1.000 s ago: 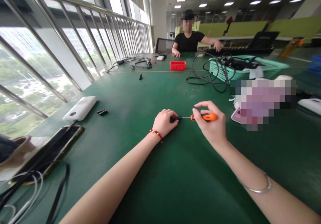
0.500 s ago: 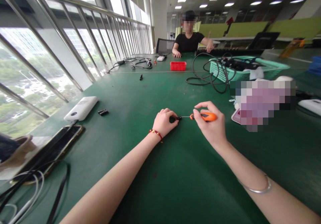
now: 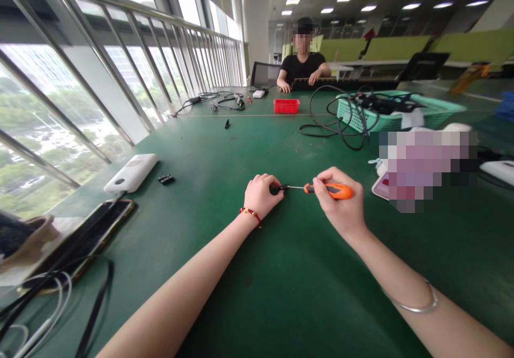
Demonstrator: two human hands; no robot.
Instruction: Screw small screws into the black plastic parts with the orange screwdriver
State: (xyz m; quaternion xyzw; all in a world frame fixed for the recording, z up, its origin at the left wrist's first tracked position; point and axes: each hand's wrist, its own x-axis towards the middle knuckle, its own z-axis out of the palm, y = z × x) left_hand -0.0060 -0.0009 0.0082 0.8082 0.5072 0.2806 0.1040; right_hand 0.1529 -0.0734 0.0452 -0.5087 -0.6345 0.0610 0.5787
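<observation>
One orange screwdriver (image 3: 331,190), gripped in the right hand (image 3: 341,205), meets one small black part (image 3: 276,189) pinched by the left hand (image 3: 261,195); one red bin (image 3: 286,106) sits far behind.

Bare green table (image 3: 225,149) ahead; cables (image 3: 337,125), basket (image 3: 401,113) block far right.

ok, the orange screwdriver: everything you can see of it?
The screwdriver is small, with an orange handle that looks plastic, a dark inset along it, and a thin bare metal shaft. It lies nearly level just above the green table, tip pointing to the person's left. The right hand pinches the handle between thumb and fingers. The tip meets a small black part gripped in the left hand; the tip type is too small to tell.
</observation>
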